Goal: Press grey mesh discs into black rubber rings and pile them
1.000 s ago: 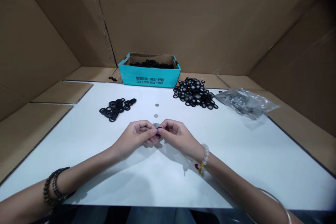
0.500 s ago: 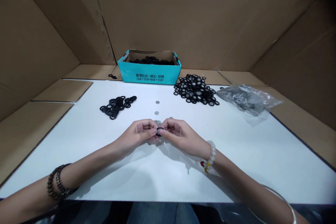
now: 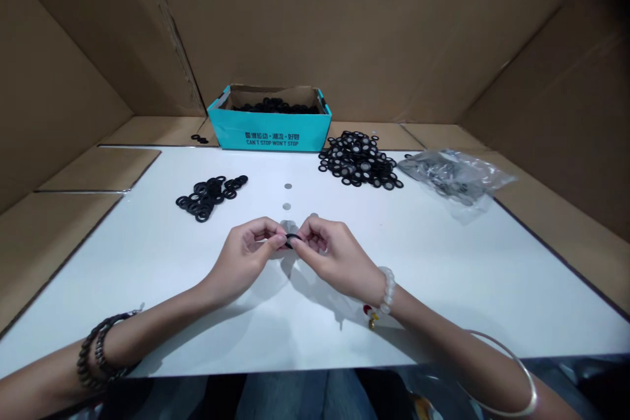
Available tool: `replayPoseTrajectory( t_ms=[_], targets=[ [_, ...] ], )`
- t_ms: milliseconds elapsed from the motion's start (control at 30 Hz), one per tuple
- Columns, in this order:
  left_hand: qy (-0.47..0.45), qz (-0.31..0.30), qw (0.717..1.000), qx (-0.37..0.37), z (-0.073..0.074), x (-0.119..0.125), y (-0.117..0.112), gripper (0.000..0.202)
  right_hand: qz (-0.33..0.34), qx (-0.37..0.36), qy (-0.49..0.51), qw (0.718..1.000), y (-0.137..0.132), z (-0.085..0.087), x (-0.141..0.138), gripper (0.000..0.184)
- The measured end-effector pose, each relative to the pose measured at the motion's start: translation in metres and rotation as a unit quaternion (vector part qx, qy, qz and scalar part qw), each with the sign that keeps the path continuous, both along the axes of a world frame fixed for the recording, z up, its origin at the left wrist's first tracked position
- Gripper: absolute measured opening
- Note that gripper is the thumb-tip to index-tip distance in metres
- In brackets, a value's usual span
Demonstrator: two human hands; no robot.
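Note:
Between the fingertips of both hands, above the middle of the white table, is a small black ring (image 3: 293,236). My left hand (image 3: 241,259) pinches its left side with thumb and fingers. Its right side is gripped by my right hand (image 3: 342,259), thumb on the near face. Whether a disc sits inside the ring is hidden by the fingers. Just beyond the hands lie several grey discs (image 3: 289,226), partly covered by the fingers. Farther back, a single grey disc (image 3: 286,207) lies flat, with another grey disc (image 3: 288,186) behind it.
Loose black rings (image 3: 203,200) are heaped at left. A bigger pile of rings with grey centres (image 3: 361,161) lies at back right, beside a clear plastic bag (image 3: 457,177) of grey discs. The turquoise box (image 3: 270,130) at the back contains black rings. Cardboard walls (image 3: 315,33) surround the table.
The ring has tilted between my fingertips, and both hands still pinch it. The whole view has shifted a little, so everything appears slightly farther left and higher.

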State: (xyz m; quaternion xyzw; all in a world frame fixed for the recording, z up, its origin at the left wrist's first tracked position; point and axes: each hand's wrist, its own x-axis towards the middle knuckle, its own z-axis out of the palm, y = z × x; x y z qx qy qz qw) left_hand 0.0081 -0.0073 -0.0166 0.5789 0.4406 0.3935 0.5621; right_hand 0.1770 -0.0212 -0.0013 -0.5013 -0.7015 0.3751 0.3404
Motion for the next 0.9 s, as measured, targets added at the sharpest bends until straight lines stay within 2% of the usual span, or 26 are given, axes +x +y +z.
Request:
replayPoseTrajectory(
  t_ms=[133,300,633,900],
  targets=[
    [0.036,0.013,0.999,0.031,0.0000,0.0003,-0.0014,0.014,0.000,-0.011,0.000,1.000,-0.0005,0.0002,-0.0002,0.017],
    [0.039,0.021,0.999,0.020,0.0002,0.0015,-0.0019,0.014,0.007,-0.007,-0.005,1.000,-0.0010,-0.0003,0.0005,0.016],
    [0.016,0.015,0.999,-0.028,-0.0014,0.0025,0.0007,0.018,-0.023,0.093,-0.028,0.995,-0.0020,-0.0061,-0.0028,0.015],
    [0.012,0.025,1.000,-0.006,0.0005,0.0031,-0.0009,0.017,-0.023,0.102,-0.026,0.994,-0.0039,-0.0046,-0.0055,0.015]
  ],
)
